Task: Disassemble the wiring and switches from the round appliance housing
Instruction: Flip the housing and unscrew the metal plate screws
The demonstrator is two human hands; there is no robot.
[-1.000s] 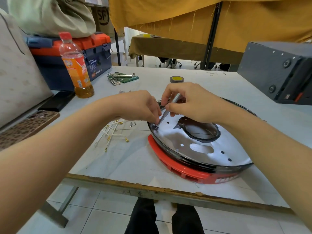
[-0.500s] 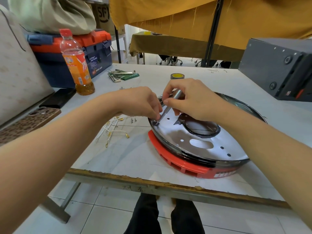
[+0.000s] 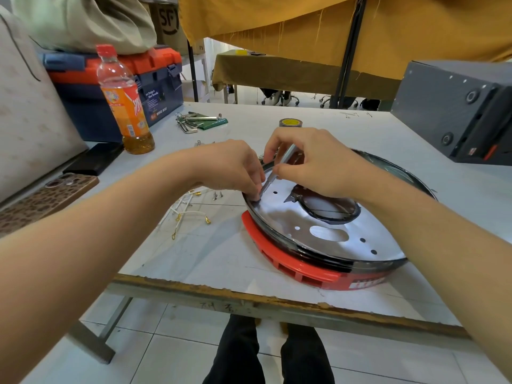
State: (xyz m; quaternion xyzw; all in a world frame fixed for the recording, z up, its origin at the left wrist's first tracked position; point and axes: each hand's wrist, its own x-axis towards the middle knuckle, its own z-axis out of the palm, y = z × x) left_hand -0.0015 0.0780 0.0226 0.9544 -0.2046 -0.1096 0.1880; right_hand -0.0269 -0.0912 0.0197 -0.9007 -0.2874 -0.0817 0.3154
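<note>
Unscrewing looks underway: right hand pinches a screwdriver on the housing at the table's near edge, left fingers curled steadying its tip; next needs steady downward turning.

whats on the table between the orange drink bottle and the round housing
In the head view, between the clear plastic orange drink bottle and the round metal appliance housing lie loose white wires with brass terminals and two small screws; the left hand reaches across.

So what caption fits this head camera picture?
Both hands, left and right, work a screwdriver at the round housing's rim.
</note>
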